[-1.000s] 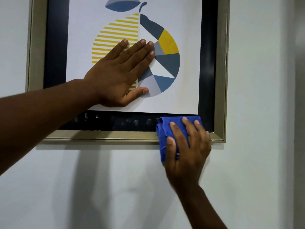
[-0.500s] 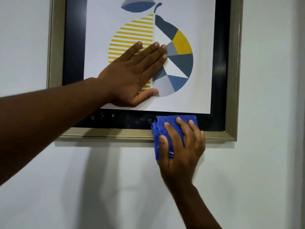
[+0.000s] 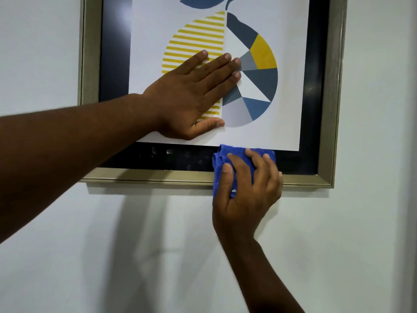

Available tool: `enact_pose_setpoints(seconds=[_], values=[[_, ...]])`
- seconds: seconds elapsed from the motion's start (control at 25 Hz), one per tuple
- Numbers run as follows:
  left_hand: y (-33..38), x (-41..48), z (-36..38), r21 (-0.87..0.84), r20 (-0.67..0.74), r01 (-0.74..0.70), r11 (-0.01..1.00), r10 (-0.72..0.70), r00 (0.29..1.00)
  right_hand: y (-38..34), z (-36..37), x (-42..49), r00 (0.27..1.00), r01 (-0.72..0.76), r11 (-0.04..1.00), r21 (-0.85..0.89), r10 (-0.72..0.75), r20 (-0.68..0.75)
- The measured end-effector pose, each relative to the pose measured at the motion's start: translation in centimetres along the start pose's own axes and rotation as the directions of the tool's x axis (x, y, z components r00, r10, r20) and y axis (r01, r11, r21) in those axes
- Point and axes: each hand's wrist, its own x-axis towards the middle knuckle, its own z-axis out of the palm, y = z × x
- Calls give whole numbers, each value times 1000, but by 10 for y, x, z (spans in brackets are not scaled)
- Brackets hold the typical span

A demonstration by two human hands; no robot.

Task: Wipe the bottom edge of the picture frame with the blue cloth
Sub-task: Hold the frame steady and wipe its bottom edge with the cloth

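Observation:
A picture frame (image 3: 328, 91) with a silver-gold moulding and a dark inner border hangs on a white wall; it holds a print of a pear in yellow, blue and grey. My left hand (image 3: 191, 98) lies flat on the glass over the pear, fingers together. My right hand (image 3: 246, 190) presses a folded blue cloth (image 3: 220, 161) against the frame's bottom edge (image 3: 146, 177), a little right of its middle. The cloth covers the dark border and the moulding there. Pale smudges show on the dark border left of the cloth.
The white wall (image 3: 112, 256) surrounds the frame and carries the shadows of both arms below it. The frame's lower right corner (image 3: 329, 184) lies to the right of the cloth.
The cloth and my right hand have slid left along the bottom edge, away from the lower right corner. My left hand stays flat on the glass. The view has shifted so the frame sits further right.

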Motion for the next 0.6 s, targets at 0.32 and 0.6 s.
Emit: enact_pose_setpoints(seconds=[0.32,0.6], values=[[-14,-20,-4,-22,12,53,998,-52,999,-11,7,-16,988,140,990,10,-140,62],[-26,-31,-5,-9,16,80,997,-80,997,-27,20,-19,993,114,993,26,-114,-3]])
